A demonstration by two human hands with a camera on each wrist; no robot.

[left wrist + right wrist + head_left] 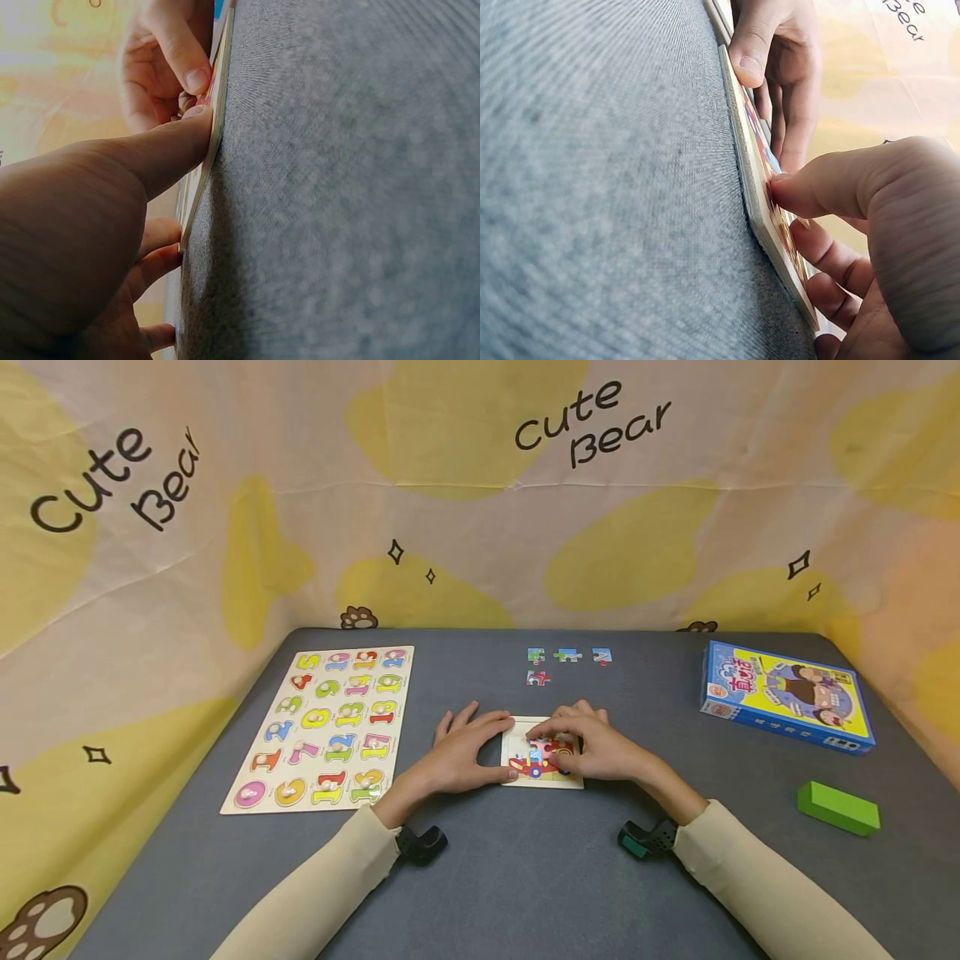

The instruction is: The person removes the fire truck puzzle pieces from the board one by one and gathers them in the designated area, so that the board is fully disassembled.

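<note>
The puzzle board (pixel 517 740) lies flat near the middle of the gray table (pixel 487 877), right between the two hands. It has a pale edge, and on it is a red car picture (pixel 536 769) with bits of blue. The left hand (pixel 462 756) comes in at nine o'clock with its fingers spread wide. Its thumb rests on the board near eight o'clock, and its pointer finger touches the corner near ten. The right hand (pixel 596 747) comes in at three o'clock with bent fingers. Its pointer finger is on the picture near eleven and its thumb is near four — a small gap is between them, but I cannot tell if they pinch a piece. Four loose puzzle pieces (pixel 567 655) lie up at twelve o'clock from the board, three in a row and one just below the first. Over at nine o'clock, past the left hand, is a big number board (pixel 393 729) full of bright numbers. Between two and three o'clock there is a blue and yellow box (pixel 787 693) — and just past three sits a green block (pixel 838 808). A cloth (pixel 450 460) with yellow spots hangs behind at twelve o'clock.
</note>
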